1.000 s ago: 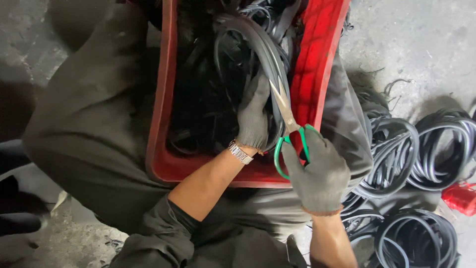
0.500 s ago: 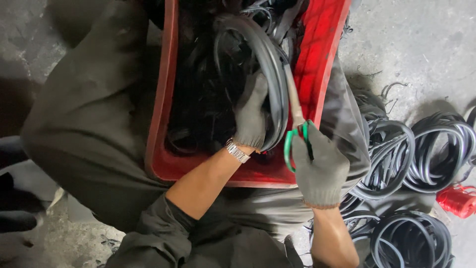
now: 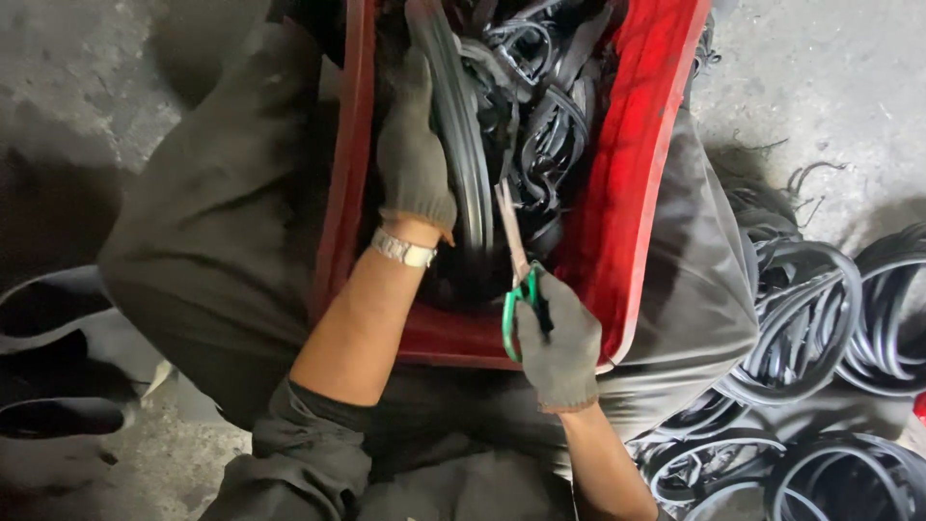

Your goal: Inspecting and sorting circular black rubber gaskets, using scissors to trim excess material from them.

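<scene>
A red plastic crate point(image 3: 632, 183) rests on my lap, filled with black rubber strips and rings. My left hand point(image 3: 413, 159), in a dark grey glove with a metal watch at the wrist, grips a thick black rubber ring point(image 3: 461, 145) held upright inside the crate. My right hand point(image 3: 558, 340), also gloved, holds green-handled scissors point(image 3: 516, 280) whose blades point up along the ring's lower edge. Whether the blades touch the rubber I cannot tell.
Coils of black rubber rings point(image 3: 820, 318) lie heaped on the concrete floor to my right. A small red object point(image 3: 918, 405) shows at the right edge. Dark shoes point(image 3: 58, 386) sit on the floor at the left. My grey trousers surround the crate.
My left hand slid further up into the crate along the rubber ring. The right hand with the scissors moved left and nearer the crate's front rim.
</scene>
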